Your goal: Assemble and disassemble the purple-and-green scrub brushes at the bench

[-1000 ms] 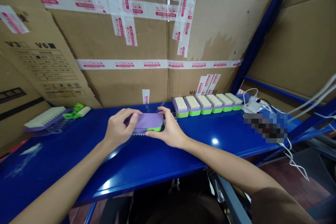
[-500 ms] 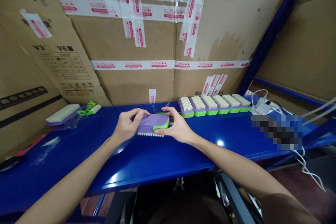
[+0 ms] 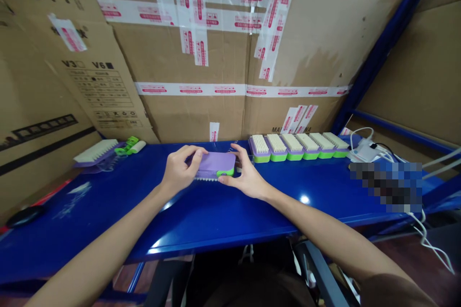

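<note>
Purple brush is held btwn both hands, bristle side down, approx. mid-surface, in front of the taped cardboard. L hand is closed on its L end: thumb laid over the top face, index curled by the far edge, other fingers mostly hidden. R hand is opened wider: thumb set against the green trim at the near R corner, index arched up at the far R side, brush end kept btwn them. White bristles are seen under the near edge; whether the blue surface is touched can't be told.

Just past R hand, a row of 6 brushes is lined up, bristles up, green bases down. Far L, another brush is set bristles up, w/ green pieces just beside it. Far R, a white adapter w/ cables is placed near the row's end.
</note>
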`<state>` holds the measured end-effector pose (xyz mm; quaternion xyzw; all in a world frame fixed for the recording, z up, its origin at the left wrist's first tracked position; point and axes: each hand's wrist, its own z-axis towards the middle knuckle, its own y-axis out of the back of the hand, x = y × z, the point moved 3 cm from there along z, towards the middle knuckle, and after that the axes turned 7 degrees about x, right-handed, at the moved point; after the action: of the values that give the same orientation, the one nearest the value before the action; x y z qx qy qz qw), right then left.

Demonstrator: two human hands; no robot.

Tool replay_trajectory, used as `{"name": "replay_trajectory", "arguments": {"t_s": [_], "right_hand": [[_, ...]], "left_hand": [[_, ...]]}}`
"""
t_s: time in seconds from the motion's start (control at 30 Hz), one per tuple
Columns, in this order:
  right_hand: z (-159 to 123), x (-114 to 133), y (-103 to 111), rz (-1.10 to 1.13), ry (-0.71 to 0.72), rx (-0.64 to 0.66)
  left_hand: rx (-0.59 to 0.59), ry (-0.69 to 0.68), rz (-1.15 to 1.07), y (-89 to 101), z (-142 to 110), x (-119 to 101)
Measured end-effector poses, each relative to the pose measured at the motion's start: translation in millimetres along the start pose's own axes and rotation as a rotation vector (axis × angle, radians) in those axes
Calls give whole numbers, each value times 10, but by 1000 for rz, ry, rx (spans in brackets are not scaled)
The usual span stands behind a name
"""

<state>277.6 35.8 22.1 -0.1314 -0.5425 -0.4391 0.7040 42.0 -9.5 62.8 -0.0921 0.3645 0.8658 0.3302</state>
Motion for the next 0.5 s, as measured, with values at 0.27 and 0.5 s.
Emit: {"name": "replay_trajectory", "arguments": {"t_s": [0.27, 0.5], "right_hand": [[15, -106, 23, -139, 33, -73], [5, -79, 20, -273, 28, -145]], "left_hand": [[-51, -23, 31, -3, -9, 0], [-67, -41, 78, 0, -17, -38]]}}
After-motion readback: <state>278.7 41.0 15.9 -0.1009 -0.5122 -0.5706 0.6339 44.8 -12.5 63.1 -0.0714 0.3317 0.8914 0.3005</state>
